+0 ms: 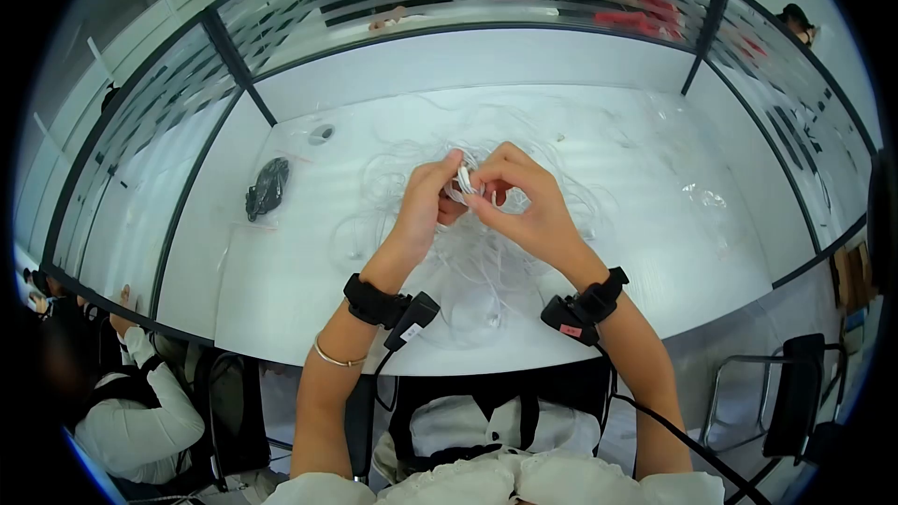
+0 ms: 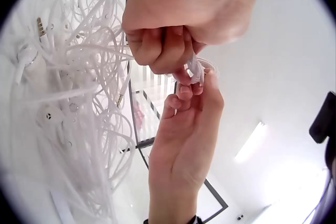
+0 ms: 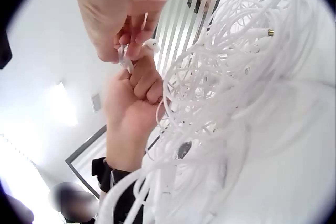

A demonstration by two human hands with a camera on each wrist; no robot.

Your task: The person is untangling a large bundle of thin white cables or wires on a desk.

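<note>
Both hands meet over the middle of the table around a small coiled bundle of white earphone cable (image 1: 464,178). My left hand (image 1: 426,198) grips the bundle with curled fingers. From the other side, my right hand (image 1: 526,203) pinches it between thumb and fingertips. In the right wrist view a white earbud (image 3: 152,44) shows beside the pinching fingers. Loops of the bundle (image 2: 197,70) stick out between the two hands in the left wrist view; the rest is hidden in the fingers. Below lies a loose tangle of white earphone cables (image 3: 210,77), with a metal plug (image 2: 41,26) showing.
A black bundle in clear plastic (image 1: 268,189) lies on the table's left side, near a roll of tape (image 1: 322,135). Clear plastic scraps (image 1: 706,206) lie at right. Low partition walls (image 1: 468,58) bound the table. A chair (image 1: 795,393) stands at right; another person (image 1: 140,411) sits at left.
</note>
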